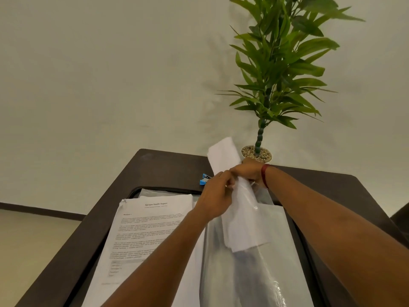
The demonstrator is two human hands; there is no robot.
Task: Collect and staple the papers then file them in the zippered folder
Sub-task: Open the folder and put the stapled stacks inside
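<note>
Both hands meet at the far middle of the dark tabletop, closed on a bundle of white papers. The left hand has its fingers curled and pinches the near left edge of the bundle. The right hand, with a red band at the wrist, grips the bundle from the right, its fingertips hidden behind the paper.

The papers stand tilted, with the far end sticking up above the hands. The near end sits inside the mouth of a see-through folder, where it shows as a pale shape through the plastic. The folder lies on the right half of the tabletop and runs toward the near edge.

Just left of it lies a stack of printed pages, headed with a title and blocks of text. A blue stapler sits far of the stack, partly hidden by the left hand. A potted plant stands at the far right against the wall.
</note>
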